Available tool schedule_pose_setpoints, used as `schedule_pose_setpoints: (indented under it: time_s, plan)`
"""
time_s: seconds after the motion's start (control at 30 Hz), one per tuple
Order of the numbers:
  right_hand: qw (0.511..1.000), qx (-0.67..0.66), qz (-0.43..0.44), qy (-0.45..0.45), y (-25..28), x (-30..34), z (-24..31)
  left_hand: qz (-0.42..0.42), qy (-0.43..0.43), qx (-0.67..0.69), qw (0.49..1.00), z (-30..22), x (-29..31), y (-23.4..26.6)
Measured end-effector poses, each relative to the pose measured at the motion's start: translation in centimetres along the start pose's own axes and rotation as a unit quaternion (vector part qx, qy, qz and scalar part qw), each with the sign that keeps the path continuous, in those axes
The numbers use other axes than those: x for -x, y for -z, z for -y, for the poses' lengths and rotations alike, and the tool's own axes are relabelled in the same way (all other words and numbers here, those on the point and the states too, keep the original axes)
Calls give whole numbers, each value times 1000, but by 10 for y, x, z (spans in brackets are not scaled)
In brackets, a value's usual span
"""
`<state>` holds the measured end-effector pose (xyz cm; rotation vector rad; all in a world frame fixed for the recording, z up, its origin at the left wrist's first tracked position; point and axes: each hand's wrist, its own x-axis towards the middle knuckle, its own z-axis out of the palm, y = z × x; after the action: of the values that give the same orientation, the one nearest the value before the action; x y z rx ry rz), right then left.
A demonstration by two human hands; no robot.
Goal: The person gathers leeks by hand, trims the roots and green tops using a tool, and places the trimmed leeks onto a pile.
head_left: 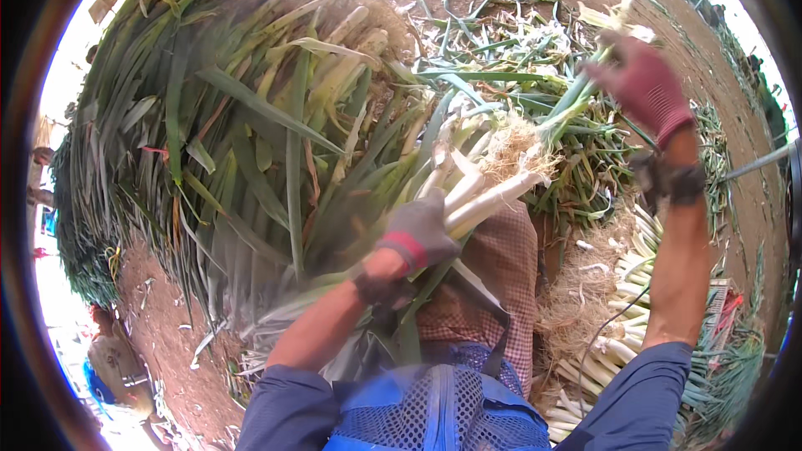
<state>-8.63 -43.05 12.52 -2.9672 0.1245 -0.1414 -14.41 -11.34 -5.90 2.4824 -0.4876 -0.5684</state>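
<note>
My left hand (424, 230), in a grey glove with a red cuff, is closed round the white shanks of several leeks (493, 200). Their root ends point up and to the right, with shaggy tan roots (511, 150), and their green leaves trail back to the lower left. Up at the right, my right hand (642, 83), in a dark red glove, is raised and slightly blurred. Its fingers are curled on a leek stalk (572, 102); a pale end sticks out above the glove and green leaf hangs below. Whether that piece is whole or stripped off, I cannot tell.
A big heap of untrimmed leeks (242, 125) fills the left. Leaf scraps (493, 42) litter the soil ahead. Cleaned leeks (626, 301) lie in a row by my right side, roots inward. A grey pole (756, 165) juts in at right. Another person (121, 363) is at the lower left.
</note>
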Motion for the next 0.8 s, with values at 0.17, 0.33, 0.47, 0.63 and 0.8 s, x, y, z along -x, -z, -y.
schedule_pose_setpoints:
  time_s: [0.17,0.33,0.47,0.63,0.8]
  plan:
    - [969,-18,206,135,-106,63,98,7,30,-7,1000,-4,13,-2]
    - [997,74,-33,-10,-164,16,-24,7,-1,-7,1000,-9,10,-5]
    - [973,-75,25,-219,-119,42,-56,48,18,39,998,13,-6,14]
    - [950,-250,188,-18,-171,89,-11,120,-19,293,948,59,-32,14]
    - [886,-389,251,-35,-206,103,52,140,-38,358,922,66,-35,22]
